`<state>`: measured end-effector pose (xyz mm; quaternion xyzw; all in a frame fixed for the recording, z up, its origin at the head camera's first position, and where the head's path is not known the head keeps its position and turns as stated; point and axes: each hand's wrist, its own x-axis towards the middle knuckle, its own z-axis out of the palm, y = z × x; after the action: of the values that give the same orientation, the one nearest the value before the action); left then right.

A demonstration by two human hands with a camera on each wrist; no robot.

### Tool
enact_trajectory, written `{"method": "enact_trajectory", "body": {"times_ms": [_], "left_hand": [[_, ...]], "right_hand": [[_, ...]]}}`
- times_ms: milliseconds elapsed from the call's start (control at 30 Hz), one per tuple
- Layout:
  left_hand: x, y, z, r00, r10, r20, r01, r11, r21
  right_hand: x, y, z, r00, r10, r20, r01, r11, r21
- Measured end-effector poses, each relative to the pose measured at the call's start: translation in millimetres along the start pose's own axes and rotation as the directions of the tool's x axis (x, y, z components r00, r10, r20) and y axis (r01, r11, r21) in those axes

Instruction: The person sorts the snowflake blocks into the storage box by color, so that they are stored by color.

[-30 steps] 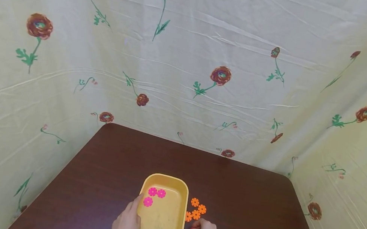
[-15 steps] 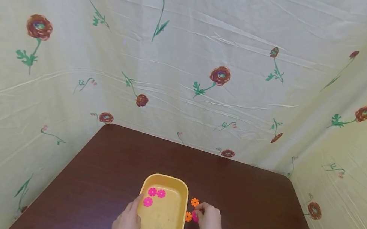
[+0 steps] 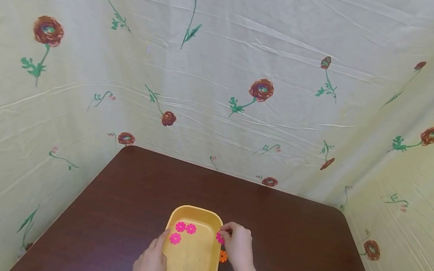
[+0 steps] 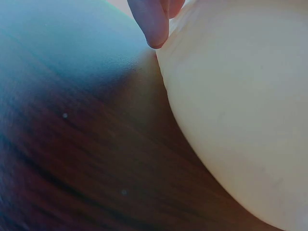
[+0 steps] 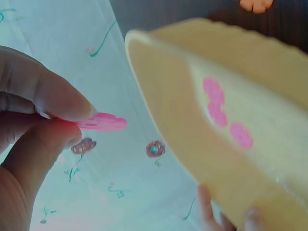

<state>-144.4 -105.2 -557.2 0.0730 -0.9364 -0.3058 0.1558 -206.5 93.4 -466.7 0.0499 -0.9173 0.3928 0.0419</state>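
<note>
Over the yellow tray's (image 3: 197, 209) right rim, my right hand (image 3: 237, 247) pinches a fourth pink flower disc (image 3: 220, 238); three pink discs (image 3: 181, 232) lie inside, my left hand (image 3: 151, 264) rests spread on the left rim, and one orange disc (image 3: 223, 256) shows on the table (image 3: 301, 243).

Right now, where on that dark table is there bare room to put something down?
The brown wooden table is bare behind the yellow plastic tray, and along its left and right sides. It is crowded around the tray: both hands, and an orange flower-shaped disc beside it.

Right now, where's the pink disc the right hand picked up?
Head view: pink disc pinched in the right hand at the yellow tray's right rim, above the orange disc.
</note>
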Motion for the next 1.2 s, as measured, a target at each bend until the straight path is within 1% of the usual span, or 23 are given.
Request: {"method": "enact_trajectory", "body": {"times_ms": [100,267,567,667,833,1100,1200], "left_hand": [[0.2,-0.6,0.1,1.000,-0.005,0.005,0.005,1.000,-0.001],[0.6,-1.1,-0.6,1.000,-0.006,0.009,0.006,1.000,0.002],[0.6,-1.1,-0.8,1.000,-0.016,0.018,0.017,1.000,-0.007],[0.4,-1.2,-0.4,0.999,-0.022,0.024,0.023,1.000,-0.007],[0.2,-0.9,1.2,0.999,-0.023,0.023,0.023,1.000,-0.003],[0.2,-0.3,0.2,1.000,0.000,-0.001,0.000,1.000,0.001],[0.5,0.0,-0.5,1.000,-0.001,0.004,0.001,1.000,0.002]], "right_hand": [[2.6,-7.7,2.0,1.000,-0.013,0.010,0.013,1.000,0.016],[6.6,-16.0,5.6,0.998,-0.062,0.011,0.062,0.998,0.011],[13.5,-25.5,17.5,0.997,-0.075,0.022,0.074,0.997,0.037],[15.4,-28.5,22.8,0.998,-0.054,0.026,0.052,0.997,0.059],[15.8,-31.9,30.7,0.999,0.019,0.050,-0.025,0.994,0.107],[17.7,-34.8,42.7,0.998,0.052,0.037,-0.057,0.986,0.158],[19.4,-35.2,47.6,0.996,0.071,0.047,-0.078,0.981,0.175]]}}
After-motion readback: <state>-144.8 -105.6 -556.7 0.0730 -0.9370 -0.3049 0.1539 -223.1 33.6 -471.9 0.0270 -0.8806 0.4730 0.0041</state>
